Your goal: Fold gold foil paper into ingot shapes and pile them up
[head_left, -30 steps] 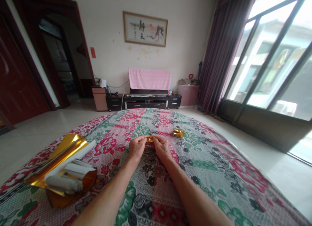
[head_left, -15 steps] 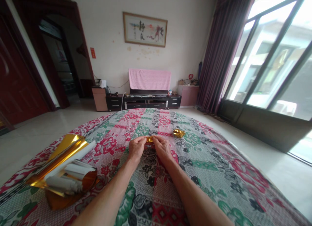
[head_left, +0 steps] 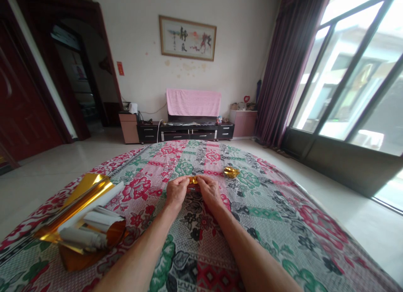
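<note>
A small piece of gold foil paper is pinched between my two hands over the middle of the flowered cloth. My left hand grips its left end, with thumb and fingers closed. On the other end, my right hand has its fingers closed too. Most of the foil is covered by my fingertips, so its exact shape cannot be made out. Beyond my right hand lies a folded gold foil piece on the cloth.
To the left, gold foil sheets, partly curled with white undersides, lie in a loose pile. Past the cloth's far edge stands a low black cabinet, with a pink cloth draped over something on it. Glass doors are on the right.
</note>
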### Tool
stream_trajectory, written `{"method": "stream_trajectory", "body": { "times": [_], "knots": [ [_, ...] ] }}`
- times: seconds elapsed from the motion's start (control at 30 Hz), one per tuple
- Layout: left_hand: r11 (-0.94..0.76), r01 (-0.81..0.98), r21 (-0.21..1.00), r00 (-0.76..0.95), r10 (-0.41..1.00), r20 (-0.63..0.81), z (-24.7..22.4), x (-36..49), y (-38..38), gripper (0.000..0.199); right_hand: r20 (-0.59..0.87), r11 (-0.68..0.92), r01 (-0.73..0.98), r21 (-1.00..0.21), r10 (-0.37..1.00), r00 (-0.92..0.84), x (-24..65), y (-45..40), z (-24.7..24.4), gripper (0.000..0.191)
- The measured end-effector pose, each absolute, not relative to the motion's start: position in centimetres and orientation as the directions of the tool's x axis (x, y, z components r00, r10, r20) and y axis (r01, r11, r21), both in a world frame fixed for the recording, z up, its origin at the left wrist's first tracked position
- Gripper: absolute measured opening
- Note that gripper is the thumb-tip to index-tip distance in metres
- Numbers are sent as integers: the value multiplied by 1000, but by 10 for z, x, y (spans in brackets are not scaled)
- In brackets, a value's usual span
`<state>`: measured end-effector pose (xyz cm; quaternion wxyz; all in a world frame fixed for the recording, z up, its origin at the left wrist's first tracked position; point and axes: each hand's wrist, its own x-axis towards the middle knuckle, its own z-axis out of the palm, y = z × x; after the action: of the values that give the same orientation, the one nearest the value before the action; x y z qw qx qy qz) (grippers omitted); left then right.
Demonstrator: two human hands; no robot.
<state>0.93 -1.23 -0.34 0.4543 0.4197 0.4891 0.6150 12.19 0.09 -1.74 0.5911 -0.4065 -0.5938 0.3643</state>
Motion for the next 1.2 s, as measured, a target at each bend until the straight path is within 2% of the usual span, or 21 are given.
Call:
{"method": "stream_trajectory", "body": {
  "times": [0.3,0.53,0.7,0.8,1.03,1.2],
  "knots": [
    [-84,-103,991,-233,971,58,-5,7,-10,24,324,321,67,-945,945,47,121,-1,-11,32],
    [-41,-90,995,-267,964,15,3,7,-12,24,252,254,-33,-967,966,59,122,-3,-7,37],
    [24,-76,997,-302,952,-46,5,5,-11,23,219,226,-130,-965,974,65,122,-10,-1,32],
    [43,-66,997,-314,948,-62,4,4,-10,23,261,272,-116,-955,960,102,122,-12,-1,27],
    [62,-34,998,-318,946,-70,5,4,-10,20,454,452,45,-891,881,132,121,-6,-11,24],
    [45,-7,999,-319,947,-45,2,2,-8,20,461,460,38,-887,879,124,120,-4,-12,23]
  ]
}}
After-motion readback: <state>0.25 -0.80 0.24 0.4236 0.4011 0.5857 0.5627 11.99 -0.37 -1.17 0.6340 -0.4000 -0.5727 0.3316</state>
